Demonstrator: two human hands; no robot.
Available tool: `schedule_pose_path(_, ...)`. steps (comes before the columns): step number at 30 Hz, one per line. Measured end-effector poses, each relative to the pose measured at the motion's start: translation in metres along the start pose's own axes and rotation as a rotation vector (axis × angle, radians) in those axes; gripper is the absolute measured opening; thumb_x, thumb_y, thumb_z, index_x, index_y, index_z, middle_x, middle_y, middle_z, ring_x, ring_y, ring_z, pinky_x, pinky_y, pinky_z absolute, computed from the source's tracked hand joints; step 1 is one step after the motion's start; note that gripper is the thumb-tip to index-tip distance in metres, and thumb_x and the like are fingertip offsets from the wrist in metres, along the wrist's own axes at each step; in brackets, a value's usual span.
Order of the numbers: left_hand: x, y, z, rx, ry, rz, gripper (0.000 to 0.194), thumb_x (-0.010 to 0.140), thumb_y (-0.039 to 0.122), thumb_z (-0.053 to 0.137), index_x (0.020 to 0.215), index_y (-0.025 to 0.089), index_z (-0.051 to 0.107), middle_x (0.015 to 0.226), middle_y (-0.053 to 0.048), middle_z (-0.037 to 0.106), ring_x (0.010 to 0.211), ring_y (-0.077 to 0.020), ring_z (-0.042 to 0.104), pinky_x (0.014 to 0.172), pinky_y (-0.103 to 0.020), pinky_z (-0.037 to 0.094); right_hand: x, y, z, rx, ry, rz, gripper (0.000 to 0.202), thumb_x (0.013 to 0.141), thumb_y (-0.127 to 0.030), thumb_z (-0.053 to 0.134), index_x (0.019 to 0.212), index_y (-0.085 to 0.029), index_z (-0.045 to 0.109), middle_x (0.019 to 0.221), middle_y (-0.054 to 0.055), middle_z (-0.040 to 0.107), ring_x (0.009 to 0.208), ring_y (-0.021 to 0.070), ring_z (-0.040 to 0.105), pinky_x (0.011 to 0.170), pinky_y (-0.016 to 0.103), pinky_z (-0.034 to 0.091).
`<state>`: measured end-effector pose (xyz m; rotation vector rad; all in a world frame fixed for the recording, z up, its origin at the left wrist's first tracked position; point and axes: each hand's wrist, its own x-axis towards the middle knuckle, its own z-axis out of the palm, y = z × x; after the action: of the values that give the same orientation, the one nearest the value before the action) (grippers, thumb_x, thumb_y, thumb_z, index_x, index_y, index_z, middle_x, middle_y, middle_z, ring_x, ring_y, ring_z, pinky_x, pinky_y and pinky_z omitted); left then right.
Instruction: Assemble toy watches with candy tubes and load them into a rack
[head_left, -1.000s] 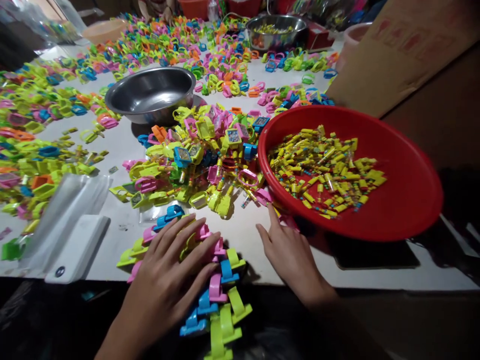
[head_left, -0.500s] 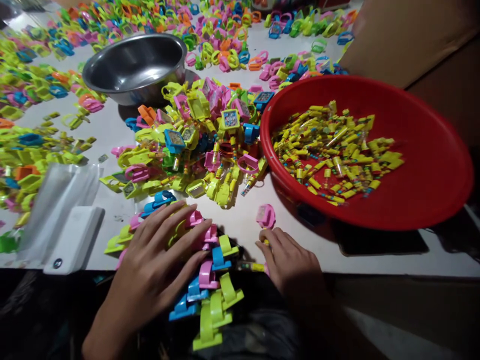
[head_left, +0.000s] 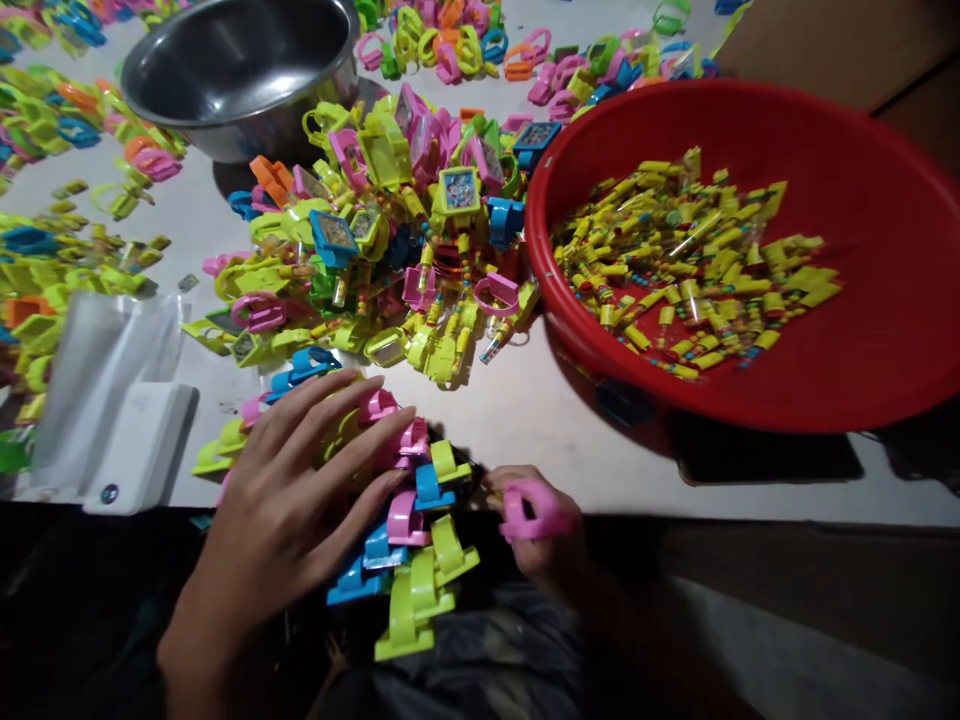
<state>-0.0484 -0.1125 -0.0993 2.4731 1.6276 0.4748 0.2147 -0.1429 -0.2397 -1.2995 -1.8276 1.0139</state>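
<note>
Our right fingers (head_left: 504, 488) are now clamped on a small pink plastic ring-shaped toy piece (head_left: 529, 512), held at the counter (head_left: 540, 410) edge, lower centre of the frame. Half a second ago that pink piece lay loose on the counter just ahead of the right hand (head_left: 544, 535); a second ago the hand was stretched flat toward the rim of the big round red plastic basin (head_left: 862, 130). So the change is this: piece picked up and pulled back to the near edge, close beside the row. We judge the pick as done and the piece as ready for the next handling step.

Our left hand (head_left: 289, 500) has not moved: its fingers (head_left: 341, 440) are spread apart and pressed flat on the interlocked row of pink, blue and lime plastic clip pieces (head_left: 412, 560), which hangs over the counter edge at lower centre.

Further out, the heap of assembled multicolour toy watches (head_left: 390, 230) sits mid-frame and touches the red basin on the right, which holds yellow candy tubes (head_left: 697, 270). An empty steel bowl (head_left: 240, 70) sits upper left; a white flat box (head_left: 139, 450) lies far left.

The view has tilted down, so the far counter is cut off.
</note>
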Motion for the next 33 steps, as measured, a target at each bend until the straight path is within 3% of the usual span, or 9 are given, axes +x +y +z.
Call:
schedule_pose_path(3,0.0,0.001,0.001,0.005,0.012,-0.006,0.046,0.103,0.026,0.065,0.148,0.031,0.057,0.153,-0.008,0.058,0.15,-0.034,0.046,0.122,-0.056,0.041,-0.003,0.012,0.006,0.046,-0.034,0.027,0.015,0.102,-0.029,0.062,0.105,-0.018,0.071,0.111,0.011,0.078,0.1,0.0237,0.077,0.086,0.041,0.064)
schedule_pose_path(6,-0.001,0.001,0.001,0.009,0.015,-0.009,0.046,0.104,0.027,0.065,0.149,0.033,0.056,0.154,-0.007,0.058,0.149,-0.0332,0.047,0.122,-0.057,0.042,-0.001,0.013,-0.002,0.073,-0.041,0.096,0.023,0.106,-0.037,0.062,0.109,-0.016,0.07,0.111,0.009,0.077,0.102,0.0233,0.075,0.092,0.044,0.062)
schedule_pose_path(10,0.0,0.003,0.0,0.006,0.011,-0.014,0.043,0.105,0.027,0.062,0.148,0.029,0.058,0.154,-0.006,0.058,0.15,-0.0335,0.046,0.123,-0.057,0.043,0.009,0.0,-0.01,0.108,-0.087,0.168,0.013,0.103,-0.031,0.062,0.104,-0.021,0.07,0.11,0.01,0.078,0.105,0.0245,0.075,0.097,0.042,0.061)
schedule_pose_path(14,0.001,0.005,-0.001,0.001,0.007,-0.033,0.038,0.108,0.029,0.056,0.146,0.028,0.059,0.155,0.0,0.056,0.15,-0.0319,0.046,0.125,-0.057,0.042,0.016,-0.01,-0.009,0.139,-0.188,0.165,0.012,0.096,-0.026,0.065,0.107,-0.024,0.069,0.105,0.005,0.079,0.094,0.0208,0.076,0.084,0.029,0.062)
schedule_pose_path(19,-0.001,0.004,0.002,0.004,0.023,-0.018,0.044,0.105,0.029,0.061,0.148,0.032,0.057,0.155,-0.002,0.057,0.15,-0.0319,0.046,0.125,-0.055,0.042,0.02,-0.011,-0.009,0.103,-0.25,0.148,0.018,0.093,-0.018,0.061,0.11,-0.024,0.066,0.102,0.004,0.078,0.09,0.0207,0.076,0.078,0.028,0.062)
schedule_pose_path(23,-0.002,0.003,0.004,0.008,0.036,-0.006,0.048,0.102,0.027,0.067,0.149,0.032,0.057,0.153,-0.007,0.058,0.15,-0.0318,0.047,0.124,-0.054,0.042,0.025,-0.012,-0.016,0.059,-0.322,0.051,0.02,0.093,-0.014,0.053,0.109,-0.023,0.062,0.098,0.004,0.075,0.086,0.0188,0.075,0.077,0.026,0.061)
schedule_pose_path(27,-0.001,0.003,0.004,0.009,0.048,0.008,0.043,0.102,0.026,0.067,0.145,0.028,0.061,0.152,-0.008,0.059,0.15,-0.0317,0.047,0.124,-0.054,0.041,0.03,-0.016,-0.019,-0.024,-0.411,-0.141,0.025,0.084,-0.008,0.052,0.104,-0.019,0.063,0.102,0.01,0.071,0.09,0.0202,0.072,0.08,0.027,0.06)
schedule_pose_path(33,-0.004,0.003,0.006,0.014,0.079,0.041,0.04,0.102,0.03,0.067,0.142,0.027,0.063,0.151,-0.01,0.06,0.149,-0.0311,0.048,0.123,-0.053,0.042,0.033,-0.02,-0.011,-0.235,-0.431,-0.287,0.053,0.07,-0.003,0.056,0.121,-0.01,0.066,0.126,0.022,0.07,0.106,0.0327,0.069,0.097,0.045,0.061)
